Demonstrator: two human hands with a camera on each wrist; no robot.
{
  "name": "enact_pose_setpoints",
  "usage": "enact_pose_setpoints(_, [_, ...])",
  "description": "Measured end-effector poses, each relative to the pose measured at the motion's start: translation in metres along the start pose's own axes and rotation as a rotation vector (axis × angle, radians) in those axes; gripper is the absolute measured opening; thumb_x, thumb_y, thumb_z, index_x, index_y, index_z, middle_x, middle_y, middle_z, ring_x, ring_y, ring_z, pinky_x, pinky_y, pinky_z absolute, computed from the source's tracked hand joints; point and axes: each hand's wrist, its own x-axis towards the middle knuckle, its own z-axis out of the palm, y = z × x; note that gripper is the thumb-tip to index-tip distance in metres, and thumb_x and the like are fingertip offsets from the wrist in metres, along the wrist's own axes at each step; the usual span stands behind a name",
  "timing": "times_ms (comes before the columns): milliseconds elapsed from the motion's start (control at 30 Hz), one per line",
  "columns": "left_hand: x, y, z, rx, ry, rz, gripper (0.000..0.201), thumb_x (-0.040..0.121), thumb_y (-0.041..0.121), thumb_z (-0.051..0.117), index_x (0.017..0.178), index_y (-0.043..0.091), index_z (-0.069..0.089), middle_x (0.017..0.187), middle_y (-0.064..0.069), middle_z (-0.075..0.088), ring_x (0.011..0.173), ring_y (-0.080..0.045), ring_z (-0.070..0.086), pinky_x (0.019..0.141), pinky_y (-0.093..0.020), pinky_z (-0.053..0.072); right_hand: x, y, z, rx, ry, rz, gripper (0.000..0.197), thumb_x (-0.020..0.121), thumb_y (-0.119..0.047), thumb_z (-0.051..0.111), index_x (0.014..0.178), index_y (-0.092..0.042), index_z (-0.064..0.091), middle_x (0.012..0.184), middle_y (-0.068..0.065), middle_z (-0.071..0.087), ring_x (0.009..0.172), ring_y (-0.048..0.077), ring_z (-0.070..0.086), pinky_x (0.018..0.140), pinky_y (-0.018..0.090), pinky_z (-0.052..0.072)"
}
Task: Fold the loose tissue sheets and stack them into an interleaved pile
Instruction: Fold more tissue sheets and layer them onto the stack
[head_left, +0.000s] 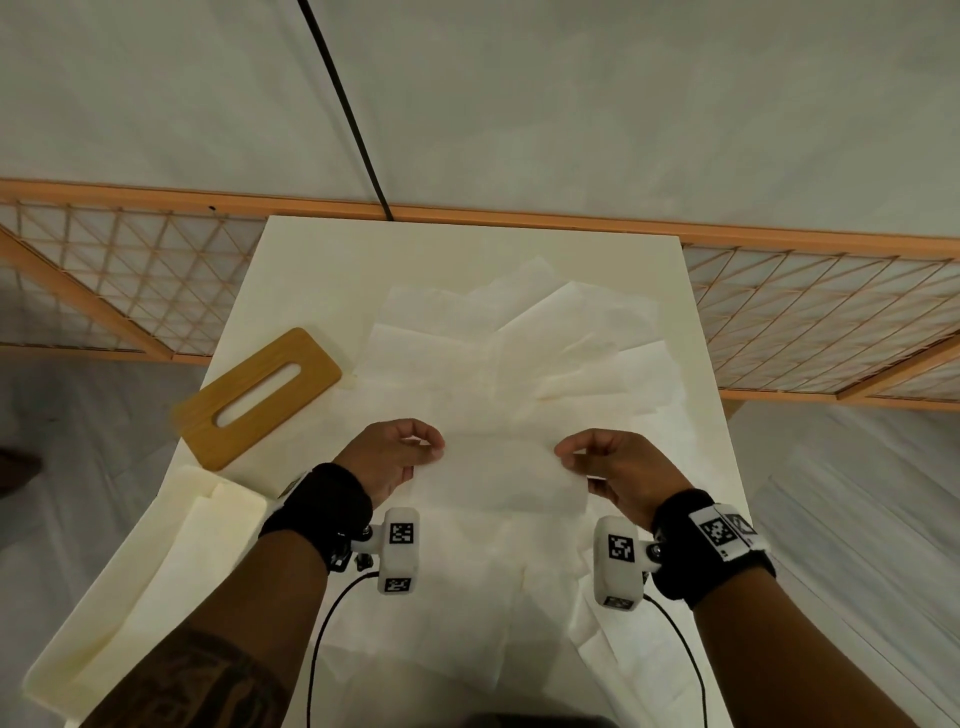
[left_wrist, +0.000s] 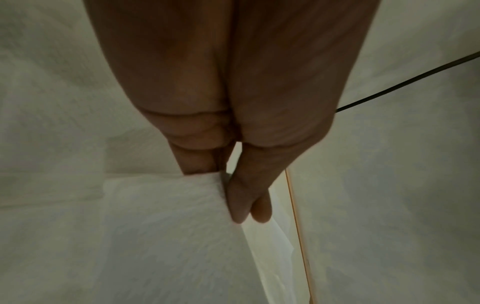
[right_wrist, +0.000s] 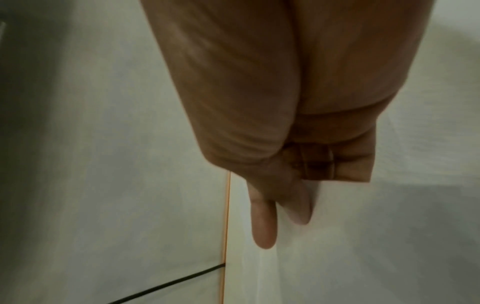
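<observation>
Two hands work the sheet nearest us: our left hand (head_left: 395, 457) and right hand (head_left: 608, 470) each pinch an end of one tissue sheet (head_left: 498, 478), held just above the bench (head_left: 311, 249), its long axis running left to right. Beyond it, loose sheets (head_left: 519, 353) lie scattered, unfolded. We judge the task barely begun; no interleaved pile shows yet.

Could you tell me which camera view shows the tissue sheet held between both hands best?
The head view: the whole tissue sheet shows, pinched by the left hand and right hand. Each wrist view shows only the edge its own fingers pinch.
</observation>
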Motion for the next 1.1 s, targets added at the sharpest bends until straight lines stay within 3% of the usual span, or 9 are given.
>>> enact_pose_setpoints(200, [-0.008, -0.026, -0.006, 0.339, -0.061, -0.065, 0.016, 0.093, 0.007, 0.066, 0.091, 0.017, 0.079, 0.104, -0.013, 0.074, 0.095, -0.029, 0.07, 0.09, -0.047, 0.056, -0.018, 0.036, 0.008, -0.128, 0.084, 0.074, 0.023, 0.091, 0.003, 0.064, 0.086, -0.012, 0.08, 0.103, 0.017, 0.075, 0.091, 0.023, 0.067, 0.078, 0.038, 0.057])
enact_pose_setpoints(300, [-0.015, -0.036, -0.005, 0.458, -0.088, -0.036, 0.015, 0.087, 0.008, 0.074, 0.09, 0.022, 0.079, 0.103, -0.007, 0.075, 0.091, -0.025, 0.071, 0.082, -0.04, 0.059, -0.017, 0.054, 0.008, -0.313, 0.131, 0.046, 0.025, 0.088, -0.002, 0.069, 0.082, -0.023, 0.081, 0.089, 0.016, 0.074, 0.08, 0.024, 0.06, 0.076, 0.047, 0.055])
enact_pose_setpoints(400, [-0.017, -0.04, -0.004, 0.564, -0.05, 0.027, 0.018, 0.083, 0.004, 0.076, 0.09, 0.02, 0.077, 0.094, -0.008, 0.075, 0.073, -0.015, 0.066, 0.067, -0.026, 0.056, -0.015, 0.059, 0.008, -0.451, 0.193, -0.01, 0.027, 0.085, -0.009, 0.075, 0.076, -0.034, 0.079, 0.073, 0.006, 0.068, 0.067, 0.018, 0.057, 0.062, 0.029, 0.047])
enact_pose_setpoints(500, [-0.015, -0.041, -0.001, 0.69, 0.021, 0.073, 0.019, 0.083, 0.008, 0.076, 0.089, 0.025, 0.074, 0.081, -0.005, 0.073, 0.06, -0.009, 0.063, 0.065, -0.024, 0.055, -0.01, 0.057, 0.012, -0.505, 0.249, -0.035, 0.028, 0.082, -0.011, 0.078, 0.071, -0.037, 0.076, 0.077, 0.008, 0.074, 0.064, 0.014, 0.061, 0.06, 0.024, 0.049])
enact_pose_setpoints(733, [-0.002, -0.047, 0.004, 0.871, 0.089, 0.179, 0.028, 0.084, 0.012, 0.077, 0.084, 0.037, 0.066, 0.102, 0.001, 0.059, 0.083, -0.017, 0.062, 0.08, -0.031, 0.054, 0.002, 0.056, 0.02, -0.666, 0.335, -0.049, 0.02, 0.081, -0.013, 0.079, 0.072, -0.03, 0.074, 0.073, -0.004, 0.067, 0.068, 0.01, 0.059, 0.062, 0.016, 0.043])
enact_pose_setpoints(900, [0.005, -0.054, 0.009, 0.956, 0.119, 0.212, 0.024, 0.083, 0.012, 0.077, 0.086, 0.03, 0.064, 0.11, 0.003, 0.051, 0.086, -0.017, 0.059, 0.083, -0.026, 0.048, 0.008, 0.055, 0.024, -0.789, 0.354, -0.024, 0.024, 0.081, -0.01, 0.076, 0.071, -0.03, 0.069, 0.067, -0.01, 0.06, 0.066, 0.008, 0.056, 0.055, 0.007, 0.038])
enact_pose_setpoints(967, [0.005, -0.056, 0.011, 1.001, 0.141, 0.241, 0.023, 0.082, 0.013, 0.077, 0.093, 0.027, 0.063, 0.118, 0.006, 0.042, 0.098, -0.017, 0.055, 0.085, -0.028, 0.049, 0.011, 0.05, 0.028, -0.914, 0.354, 0.001, 0.022, 0.082, -0.011, 0.074, 0.073, -0.03, 0.066, 0.081, -0.009, 0.056, 0.081, 0.012, 0.058, 0.062, 0.006, 0.039])
enact_pose_setpoints(1033, [0.005, -0.055, 0.015, 1.129, 0.151, 0.322, 0.033, 0.079, 0.013, 0.077, 0.104, 0.028, 0.061, 0.126, 0.009, 0.037, 0.109, -0.015, 0.046, 0.086, -0.029, 0.048, 0.016, 0.038, 0.037, -1.026, 0.403, -0.029, 0.015, 0.083, -0.014, 0.07, 0.082, -0.028, 0.066, 0.099, -0.003, 0.05, 0.102, 0.019, 0.054, 0.083, 0.019, 0.044])
enact_pose_setpoints(1100, [0.004, -0.049, 0.021, 1.297, 0.111, 0.401, 0.046, 0.078, 0.011, 0.073, 0.117, 0.031, 0.058, 0.132, 0.01, 0.037, 0.113, -0.019, 0.043, 0.088, -0.03, 0.044, 0.029, 0.022, 0.051, -1.002, 0.423, -0.122, 0.011, 0.086, -0.016, 0.068, 0.093, -0.024, 0.067, 0.109, 0.002, 0.053, 0.106, 0.022, 0.054, 0.09, 0.027, 0.044])
